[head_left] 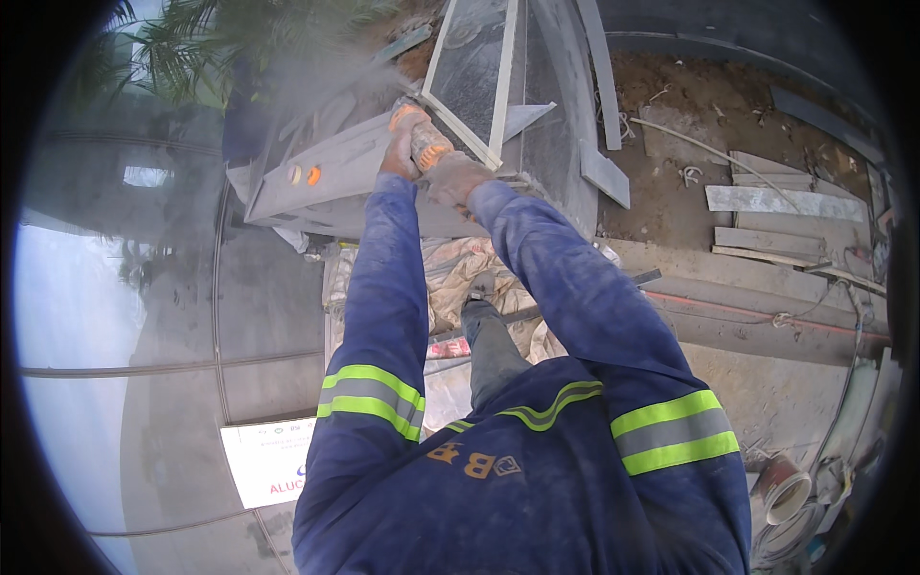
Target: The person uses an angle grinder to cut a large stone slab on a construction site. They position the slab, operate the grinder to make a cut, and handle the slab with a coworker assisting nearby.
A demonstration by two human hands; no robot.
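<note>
Orange-and-grey power tool [425,142] sits near twelve o'clock in the head view, amid hazy dust; the left hand [398,151] has its grip wrapped around the upper part, the right hand [454,180] closed on the lower end. Pale strips [505,86] lie just beside it toward twelve, a grey panel [343,171] toward ten.

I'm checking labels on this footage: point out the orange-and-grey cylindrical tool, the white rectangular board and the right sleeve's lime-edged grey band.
Orange-and-grey cylindrical tool [423,138]: head view, mid-body.
White rectangular board [265,459]: head view, printed face.
Lime-edged grey band [675,432]: head view, grey middle stripe.
</note>
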